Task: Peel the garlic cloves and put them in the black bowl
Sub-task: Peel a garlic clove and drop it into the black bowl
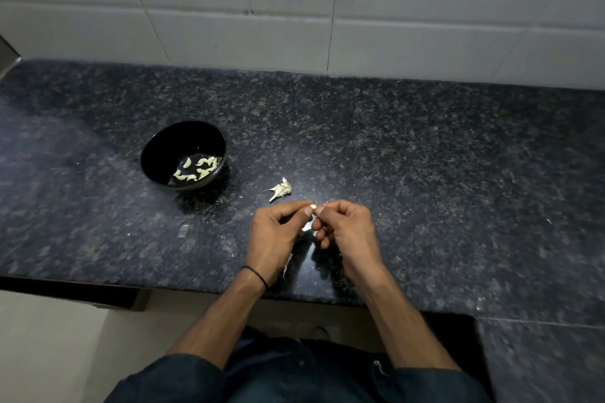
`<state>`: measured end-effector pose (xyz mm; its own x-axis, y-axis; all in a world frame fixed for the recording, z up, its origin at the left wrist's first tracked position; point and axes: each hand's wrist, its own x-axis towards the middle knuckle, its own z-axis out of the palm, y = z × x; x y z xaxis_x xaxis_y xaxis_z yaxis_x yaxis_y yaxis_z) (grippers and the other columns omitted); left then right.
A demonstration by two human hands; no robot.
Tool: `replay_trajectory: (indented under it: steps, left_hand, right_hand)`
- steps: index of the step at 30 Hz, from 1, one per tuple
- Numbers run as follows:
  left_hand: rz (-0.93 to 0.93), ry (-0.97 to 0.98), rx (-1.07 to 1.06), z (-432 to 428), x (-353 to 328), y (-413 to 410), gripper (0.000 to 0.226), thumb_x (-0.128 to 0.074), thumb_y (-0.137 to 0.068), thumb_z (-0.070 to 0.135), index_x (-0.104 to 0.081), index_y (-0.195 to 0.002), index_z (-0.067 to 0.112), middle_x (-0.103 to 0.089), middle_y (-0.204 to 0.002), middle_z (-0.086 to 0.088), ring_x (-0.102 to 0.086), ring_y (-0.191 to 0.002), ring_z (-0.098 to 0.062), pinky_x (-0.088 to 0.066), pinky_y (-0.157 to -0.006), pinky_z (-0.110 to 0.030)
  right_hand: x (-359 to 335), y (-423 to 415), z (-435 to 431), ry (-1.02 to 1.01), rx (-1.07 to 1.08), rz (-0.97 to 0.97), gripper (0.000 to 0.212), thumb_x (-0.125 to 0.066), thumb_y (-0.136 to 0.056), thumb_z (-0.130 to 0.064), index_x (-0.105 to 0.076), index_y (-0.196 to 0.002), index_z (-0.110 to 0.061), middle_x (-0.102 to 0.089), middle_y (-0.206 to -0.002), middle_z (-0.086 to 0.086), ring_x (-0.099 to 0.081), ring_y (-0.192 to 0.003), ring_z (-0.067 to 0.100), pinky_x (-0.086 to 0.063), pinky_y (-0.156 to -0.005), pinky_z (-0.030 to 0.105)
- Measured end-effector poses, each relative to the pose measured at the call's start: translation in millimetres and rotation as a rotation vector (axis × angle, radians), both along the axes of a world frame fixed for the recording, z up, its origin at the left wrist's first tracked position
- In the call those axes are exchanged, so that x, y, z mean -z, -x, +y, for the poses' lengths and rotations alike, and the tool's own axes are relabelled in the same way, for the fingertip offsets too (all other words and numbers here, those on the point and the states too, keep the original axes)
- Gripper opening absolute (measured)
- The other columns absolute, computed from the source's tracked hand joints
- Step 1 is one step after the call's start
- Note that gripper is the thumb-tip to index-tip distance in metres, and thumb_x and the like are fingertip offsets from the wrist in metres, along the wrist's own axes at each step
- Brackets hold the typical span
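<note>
Pinched between fingertips of left hand [275, 232] and right hand [347, 229]: garlic clove [313, 207], above countertop [425, 157] near front edge.
Peeled cloves [196, 169] in black bowl [170, 147], well left of grip; garlic husk [281, 190] lying just beyond.

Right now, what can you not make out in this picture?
Head view:
garlic clove: mostly hidden by fingertips of left hand and right hand; how far peeled is unclear.
peeled cloves in black bowl: too small to count.
grey object, left edge: cut off.
</note>
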<state>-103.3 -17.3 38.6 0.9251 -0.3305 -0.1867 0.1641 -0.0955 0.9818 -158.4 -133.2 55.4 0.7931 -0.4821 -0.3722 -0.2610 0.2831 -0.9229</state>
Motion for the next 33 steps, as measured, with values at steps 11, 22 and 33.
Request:
replay_trajectory:
  steps: [11, 22, 33]
  left_hand:
    - [0.049, 0.027, -0.012, -6.9, -1.9, 1.6, 0.012, -0.067, -0.093, 0.012, -0.079, -0.096, 0.010, -0.069, -0.070, 0.009, -0.052, -0.058, -0.001, -0.043, -0.054, -0.016]
    - [0.126, 0.040, -0.036, -9.5, -1.7, -4.2, 0.017, -0.064, -0.095, 0.013, -0.076, -0.096, 0.000, -0.060, -0.071, -0.003, -0.049, -0.053, -0.005, -0.043, -0.049, -0.017]
    - [-0.115, -0.239, 0.102, -6.7, -4.5, -12.4, 0.018, -0.061, -0.098, 0.019, -0.078, -0.091, 0.020, -0.072, -0.073, 0.011, -0.057, -0.058, 0.004, -0.043, -0.059, -0.014]
  right_hand:
    - [4.1, -1.0, -2.2, 0.028, 0.029, 0.019, 0.015, -0.063, -0.093, -0.006, -0.062, -0.078, -0.007, -0.059, -0.060, 0.005, -0.047, -0.047, 0.011, -0.034, -0.041, 0.022]
    - [11.9, 2.4, -10.6, 0.219, 0.004, 0.064, 0.027, -0.058, -0.094, -0.019, -0.061, -0.070, -0.007, -0.056, -0.058, 0.001, -0.045, -0.052, 0.013, -0.037, -0.045, 0.025]
    - [14.7, -7.0, -12.5, 0.483, -0.133, -0.092, 0.005, -0.067, -0.095, -0.018, -0.069, -0.095, -0.022, -0.072, -0.089, -0.008, -0.068, -0.086, 0.006, -0.055, -0.079, 0.026]
